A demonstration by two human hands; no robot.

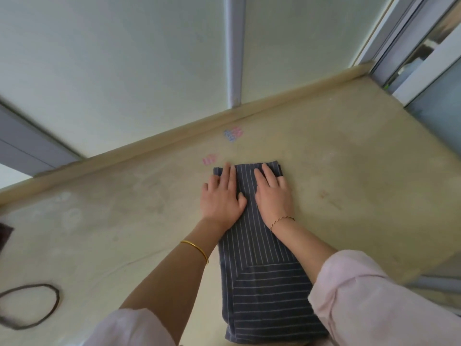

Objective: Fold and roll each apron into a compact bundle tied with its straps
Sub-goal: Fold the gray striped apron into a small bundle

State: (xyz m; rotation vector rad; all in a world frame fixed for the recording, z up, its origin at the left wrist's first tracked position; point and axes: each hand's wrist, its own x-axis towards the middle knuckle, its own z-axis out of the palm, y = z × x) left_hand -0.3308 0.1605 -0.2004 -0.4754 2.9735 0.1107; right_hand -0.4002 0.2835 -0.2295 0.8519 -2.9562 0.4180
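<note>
Apron (262, 283): dark grey w/ thin white stripes, folded into a long narrow strip, lying flat on the beige desk (349, 171), approx. centre of view, long axis running from the near edge toward the wall. Stripes run lengthwise on the far part and crosswise on the near part, w/ a diagonal line where the two meet. Left hand (220, 198): palm down, fingers straight, pressing the far left part of the strip; fingertips reach almost to the far edge and the outer side of the hand overhangs onto the desk. Right hand (274, 196): same posture, flat on the far right part, just beside the left hand, not overlapping. Neither hand grips the fabric. Gold bangle (195, 250) on left forearm; thin twisted bracelet (282, 221) on right wrist; pale pink sleeves pushed up on both arms. Dark loop (30, 305) lies on the desk at lower left, well apart from the apron; cannot tell what it belongs to. Small pink sticker (209, 159) sits just beyond the strip's far left corner; a blue/pink one (233, 134) lies further back, near the wall ledge.
</note>
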